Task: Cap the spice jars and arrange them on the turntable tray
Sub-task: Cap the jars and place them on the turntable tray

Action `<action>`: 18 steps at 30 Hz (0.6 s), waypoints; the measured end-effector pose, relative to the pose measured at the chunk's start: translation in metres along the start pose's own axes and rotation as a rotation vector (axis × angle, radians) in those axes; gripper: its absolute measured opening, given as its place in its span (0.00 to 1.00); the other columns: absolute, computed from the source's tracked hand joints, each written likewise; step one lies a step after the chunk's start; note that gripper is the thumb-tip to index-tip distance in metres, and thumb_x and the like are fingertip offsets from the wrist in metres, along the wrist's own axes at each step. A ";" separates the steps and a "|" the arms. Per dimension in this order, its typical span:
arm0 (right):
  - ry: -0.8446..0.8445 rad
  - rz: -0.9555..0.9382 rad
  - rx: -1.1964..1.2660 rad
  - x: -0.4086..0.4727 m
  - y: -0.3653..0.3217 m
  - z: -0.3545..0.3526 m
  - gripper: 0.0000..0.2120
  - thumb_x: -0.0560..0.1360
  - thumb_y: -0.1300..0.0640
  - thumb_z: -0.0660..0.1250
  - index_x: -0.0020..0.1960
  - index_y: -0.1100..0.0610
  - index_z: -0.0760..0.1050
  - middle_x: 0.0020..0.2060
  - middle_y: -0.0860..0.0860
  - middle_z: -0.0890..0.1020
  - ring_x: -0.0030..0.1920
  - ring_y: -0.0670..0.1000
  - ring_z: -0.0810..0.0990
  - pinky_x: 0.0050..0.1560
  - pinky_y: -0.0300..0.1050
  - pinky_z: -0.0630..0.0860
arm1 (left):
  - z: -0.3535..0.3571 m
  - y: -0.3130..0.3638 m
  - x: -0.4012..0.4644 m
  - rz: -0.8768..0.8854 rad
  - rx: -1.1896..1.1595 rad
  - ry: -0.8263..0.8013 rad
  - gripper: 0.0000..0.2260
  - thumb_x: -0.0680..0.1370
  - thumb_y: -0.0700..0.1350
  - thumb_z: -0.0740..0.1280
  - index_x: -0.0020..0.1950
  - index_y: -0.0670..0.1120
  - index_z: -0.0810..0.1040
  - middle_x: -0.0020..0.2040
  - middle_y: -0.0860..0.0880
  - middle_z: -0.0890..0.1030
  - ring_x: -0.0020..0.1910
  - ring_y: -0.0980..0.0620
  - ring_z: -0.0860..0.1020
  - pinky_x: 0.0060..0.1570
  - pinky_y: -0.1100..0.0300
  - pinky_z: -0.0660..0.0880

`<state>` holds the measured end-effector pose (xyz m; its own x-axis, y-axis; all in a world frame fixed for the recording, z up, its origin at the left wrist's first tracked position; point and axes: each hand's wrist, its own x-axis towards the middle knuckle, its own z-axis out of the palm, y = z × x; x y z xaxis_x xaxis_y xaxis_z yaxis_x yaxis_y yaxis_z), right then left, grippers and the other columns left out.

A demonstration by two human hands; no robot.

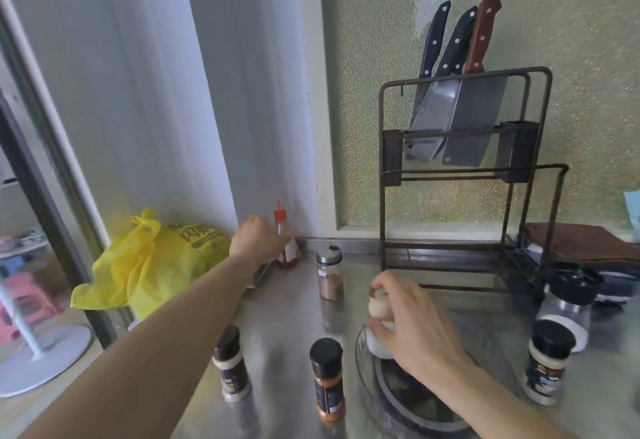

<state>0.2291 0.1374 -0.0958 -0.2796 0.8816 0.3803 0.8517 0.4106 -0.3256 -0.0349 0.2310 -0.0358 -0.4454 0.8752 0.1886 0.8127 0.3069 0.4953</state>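
- My left hand (258, 239) is stretched to the far left corner of the steel counter (287, 307), fingers wrapped round the red-capped squeeze bottle (285, 246), which holds a reddish liquid low down; just left of it lies a yellow plastic bag (145, 262).
- Near left, a dark-capped spice jar (230, 362) stands on the counter, its contents hidden by the label.
- Right of it, a second black-capped jar (327, 378) shows orange powder, and farther back a silver-topped glass shaker (329, 274) is about half full of brown powder.
- My right hand (412, 320) grips a pale, white-based jar (379, 317), setting it at the far left edge of the clear turntable tray (367, 386); I cannot tell whether its cap is on.
- At the right, another black-capped jar (547, 362) and a glass grinder (571, 296) wait off the tray, in front of a knife rack (464, 175).
- I judge this the arranging step: next I must let go of the pale jar upright and bring the squeeze bottle over without knocking the shaker.
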 end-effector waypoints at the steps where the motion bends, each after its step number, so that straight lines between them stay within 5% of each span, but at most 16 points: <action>1: -0.004 -0.018 0.010 -0.002 0.000 -0.001 0.17 0.76 0.45 0.69 0.60 0.42 0.65 0.53 0.43 0.74 0.50 0.46 0.77 0.44 0.37 0.72 | 0.007 0.000 0.012 -0.009 -0.007 -0.003 0.28 0.78 0.64 0.66 0.60 0.38 0.75 0.54 0.40 0.82 0.50 0.41 0.80 0.45 0.53 0.77; 6: 0.026 -0.079 0.058 -0.003 0.011 0.010 0.18 0.76 0.47 0.68 0.60 0.39 0.63 0.55 0.41 0.72 0.47 0.45 0.79 0.41 0.38 0.70 | 0.043 0.009 0.062 -0.095 -0.070 -0.043 0.25 0.77 0.54 0.69 0.66 0.38 0.73 0.58 0.41 0.79 0.58 0.40 0.79 0.53 0.51 0.77; 11: 0.068 -0.037 0.074 0.004 0.023 0.031 0.29 0.57 0.50 0.82 0.52 0.41 0.71 0.40 0.43 0.77 0.33 0.45 0.79 0.26 0.35 0.66 | 0.069 0.012 0.104 -0.144 -0.135 -0.020 0.21 0.76 0.49 0.69 0.64 0.37 0.74 0.57 0.42 0.80 0.61 0.39 0.79 0.59 0.51 0.77; 18: 0.124 -0.023 0.151 0.005 0.026 0.039 0.25 0.64 0.53 0.80 0.55 0.43 0.72 0.43 0.44 0.77 0.39 0.48 0.79 0.33 0.38 0.73 | 0.093 -0.012 0.137 -0.175 -0.239 0.073 0.18 0.72 0.51 0.72 0.56 0.41 0.81 0.52 0.40 0.85 0.53 0.39 0.84 0.56 0.46 0.83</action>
<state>0.2326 0.1617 -0.1357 -0.2332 0.8399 0.4902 0.7670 0.4687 -0.4383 -0.0714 0.3821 -0.0947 -0.6038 0.7849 0.1390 0.6137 0.3465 0.7094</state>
